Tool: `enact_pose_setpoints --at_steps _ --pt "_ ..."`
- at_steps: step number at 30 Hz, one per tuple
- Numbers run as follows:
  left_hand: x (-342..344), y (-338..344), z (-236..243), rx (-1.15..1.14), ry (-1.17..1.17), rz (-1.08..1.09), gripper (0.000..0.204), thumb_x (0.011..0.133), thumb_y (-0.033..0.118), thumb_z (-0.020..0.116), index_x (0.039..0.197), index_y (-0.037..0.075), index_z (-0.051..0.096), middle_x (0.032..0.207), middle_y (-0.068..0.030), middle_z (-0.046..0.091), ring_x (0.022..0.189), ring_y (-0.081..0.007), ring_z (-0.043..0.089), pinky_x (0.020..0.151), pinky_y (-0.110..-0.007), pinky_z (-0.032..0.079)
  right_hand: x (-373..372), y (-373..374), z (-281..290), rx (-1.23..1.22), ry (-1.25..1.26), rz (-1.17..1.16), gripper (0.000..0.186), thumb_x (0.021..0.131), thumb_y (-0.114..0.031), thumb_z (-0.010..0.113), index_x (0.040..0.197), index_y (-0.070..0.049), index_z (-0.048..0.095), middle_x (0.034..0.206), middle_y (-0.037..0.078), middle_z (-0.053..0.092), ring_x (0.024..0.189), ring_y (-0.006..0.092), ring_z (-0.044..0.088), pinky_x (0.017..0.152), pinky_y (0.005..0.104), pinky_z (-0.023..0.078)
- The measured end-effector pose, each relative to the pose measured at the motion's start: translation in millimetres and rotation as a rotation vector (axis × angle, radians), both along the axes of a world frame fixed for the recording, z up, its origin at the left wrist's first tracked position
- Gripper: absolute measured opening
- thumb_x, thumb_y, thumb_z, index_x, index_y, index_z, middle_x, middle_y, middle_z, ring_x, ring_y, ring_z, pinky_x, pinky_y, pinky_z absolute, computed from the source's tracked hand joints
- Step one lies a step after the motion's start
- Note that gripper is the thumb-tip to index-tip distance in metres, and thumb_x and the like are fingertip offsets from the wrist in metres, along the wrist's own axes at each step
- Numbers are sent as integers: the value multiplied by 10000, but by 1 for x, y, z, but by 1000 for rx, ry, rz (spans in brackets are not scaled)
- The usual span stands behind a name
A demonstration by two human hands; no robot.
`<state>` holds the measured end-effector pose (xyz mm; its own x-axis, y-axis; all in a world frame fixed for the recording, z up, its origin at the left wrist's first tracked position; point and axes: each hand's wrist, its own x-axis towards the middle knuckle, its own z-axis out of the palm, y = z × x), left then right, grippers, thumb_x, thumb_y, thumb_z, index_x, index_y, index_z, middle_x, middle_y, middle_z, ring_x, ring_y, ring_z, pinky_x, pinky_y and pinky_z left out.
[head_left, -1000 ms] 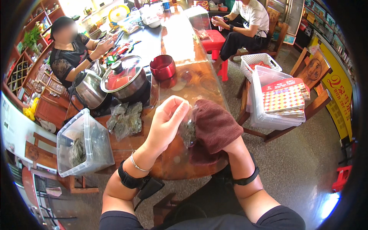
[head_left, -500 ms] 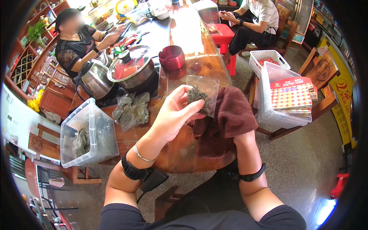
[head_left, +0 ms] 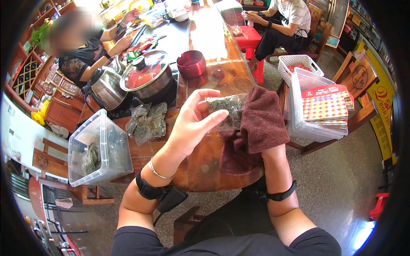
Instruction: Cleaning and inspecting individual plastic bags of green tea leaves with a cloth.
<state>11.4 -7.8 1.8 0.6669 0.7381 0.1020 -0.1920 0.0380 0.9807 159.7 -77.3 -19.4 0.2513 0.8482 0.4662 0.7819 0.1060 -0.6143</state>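
Note:
Beside my left hand (head_left: 192,123) is a clear plastic bag (head_left: 235,123) with a clump of dark green dried leaves (head_left: 228,106) in it. The left thumb overlaps the bag's lower left side, while the fingers stand apart at its upper left edge. A brown towel (head_left: 265,123) covers my right hand to the wrist, its fingers hidden. The bag's right side meets the towel. Further left on the wooden table (head_left: 200,170) lie flat clear bags of similar dried leaves (head_left: 147,121).
A clear plastic bin (head_left: 100,149) with leafy bags stands at left. Behind are a kettle (head_left: 109,87), a lidded pot (head_left: 147,77) and a red metal bowl (head_left: 191,64). A bin of patterned packs (head_left: 324,106) stands right. Two people sit beyond.
The clump, pinched in my left fingers before, now lies spread inside the bag. My left fingers have parted, and the towel has shifted up slightly. The person at left has leaned closer.

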Motion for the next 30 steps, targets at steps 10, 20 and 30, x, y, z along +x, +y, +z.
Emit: enact_pose_setpoints --at_steps 10,20,30 --pt "-2 9 -7 -229 -250 -6 186 812 77 554 986 67 491 884 -5 563 805 -57 528 701 -200 426 0 9 -31 278 676 167 268 645 -180 569 850 -17 510 832 137 484 816 304 460 727 333 382" --pt "-3 5 -5 -219 -215 -73 307 794 15 534 1081 45 429 967 -46 522 861 -87 520 753 -231 438 5 10 -4 131 306 274 231 621 -31 573 842 -23 507 841 82 494 802 207 486 732 288 383" --pt "-3 9 -15 -209 -258 -11 313 795 2 524 1090 34 427 943 -61 546 863 -124 545 767 -251 449 4 4 -5 241 -378 220 248 609 -43 581 849 3 544 908 131 521 846 279 496 771 292 394"
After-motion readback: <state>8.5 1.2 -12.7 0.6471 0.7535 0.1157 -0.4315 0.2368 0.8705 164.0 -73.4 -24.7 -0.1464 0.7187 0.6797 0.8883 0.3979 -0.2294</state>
